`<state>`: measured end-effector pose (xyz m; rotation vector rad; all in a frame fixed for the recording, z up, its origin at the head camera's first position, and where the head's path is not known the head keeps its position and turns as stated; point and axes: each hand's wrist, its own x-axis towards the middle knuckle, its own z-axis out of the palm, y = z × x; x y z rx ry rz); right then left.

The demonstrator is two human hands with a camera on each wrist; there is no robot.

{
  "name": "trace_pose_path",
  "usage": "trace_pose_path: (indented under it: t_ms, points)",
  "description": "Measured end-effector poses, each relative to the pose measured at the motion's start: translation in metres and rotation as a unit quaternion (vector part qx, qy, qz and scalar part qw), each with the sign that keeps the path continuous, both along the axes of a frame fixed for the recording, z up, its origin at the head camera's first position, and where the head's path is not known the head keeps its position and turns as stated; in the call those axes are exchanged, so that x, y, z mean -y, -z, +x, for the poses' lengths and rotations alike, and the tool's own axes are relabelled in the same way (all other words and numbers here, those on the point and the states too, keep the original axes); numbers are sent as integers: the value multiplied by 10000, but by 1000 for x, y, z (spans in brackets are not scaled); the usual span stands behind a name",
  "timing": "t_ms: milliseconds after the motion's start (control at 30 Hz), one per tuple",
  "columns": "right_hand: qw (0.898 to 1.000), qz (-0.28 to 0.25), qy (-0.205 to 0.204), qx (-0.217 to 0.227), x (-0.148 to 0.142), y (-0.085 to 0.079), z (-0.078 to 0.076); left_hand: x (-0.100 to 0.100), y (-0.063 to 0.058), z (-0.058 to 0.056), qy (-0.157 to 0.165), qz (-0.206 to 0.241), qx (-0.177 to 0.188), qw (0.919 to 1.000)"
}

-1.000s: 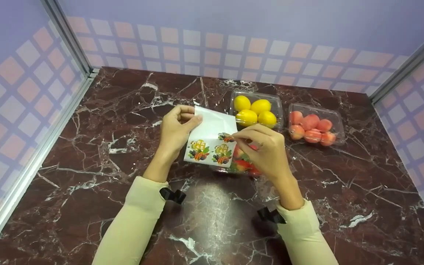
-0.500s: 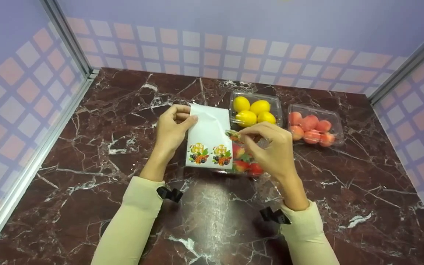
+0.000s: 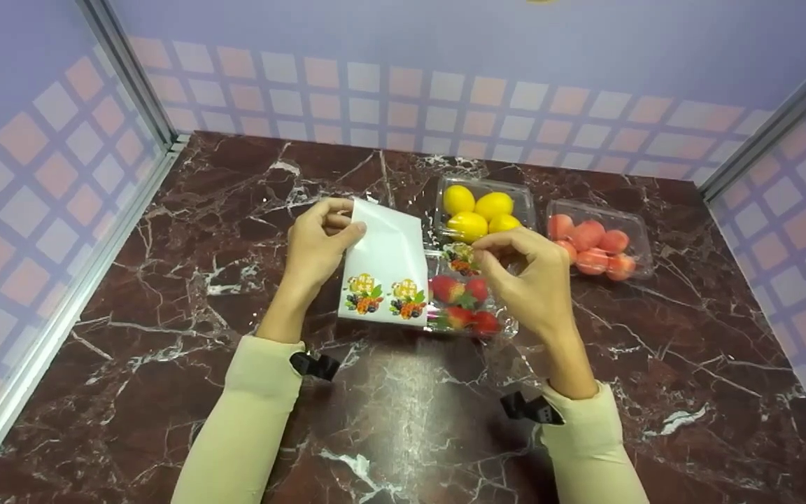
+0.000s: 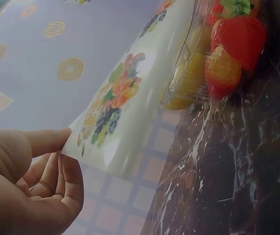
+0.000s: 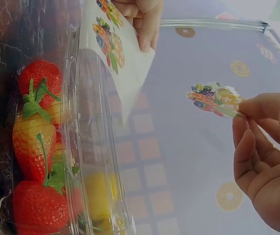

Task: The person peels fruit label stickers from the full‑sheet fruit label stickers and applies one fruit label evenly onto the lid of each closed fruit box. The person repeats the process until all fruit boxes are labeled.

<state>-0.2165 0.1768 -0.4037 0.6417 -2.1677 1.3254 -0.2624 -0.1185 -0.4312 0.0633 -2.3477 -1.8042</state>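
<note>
My left hand [image 3: 317, 245] pinches the upper left edge of a white sticker sheet [image 3: 387, 245], whose lower part carries two printed fruit stickers. Between thumb and fingertip my right hand [image 3: 532, 280] holds a peeled fruit sticker [image 5: 214, 99], apart from the sheet. Below that sticker sits a clear plastic box of strawberries [image 3: 460, 297]; the sheet hides its left part. In the left wrist view the sheet [image 4: 125, 98] bends away from the fingers. The right wrist view shows the strawberries [image 5: 39, 208] under the clear lid.
Behind the strawberries stands a clear box of lemons [image 3: 476, 203]. A clear box of peach-like fruit [image 3: 599, 238] is to its right. The dark marbled tabletop [image 3: 235, 420] is bounded by patterned panels [image 3: 438, 91] at the back and sides.
The sticker has come off the sheet and moved right with my right hand, now over the strawberry box. My left hand has shifted left with the sheet, uncovering more strawberries.
</note>
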Motion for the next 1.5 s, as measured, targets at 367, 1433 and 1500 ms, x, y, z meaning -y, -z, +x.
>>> trace_pose_path:
  t_ms: [367, 1433, 1500]
  points:
    - [9995, 2, 47, 314, -1, -10, 6, 9, 2, -4, 281, -83, 246, 9993]
    - [9982, 219, 23, 554, -14, 0, -3, 114, 25, -57, 241, -1409, 1433, 9793]
    - [9981, 235, 19, 574, -13, 1, -4, 122, 27, -59, 176, -1542, 1417, 9777]
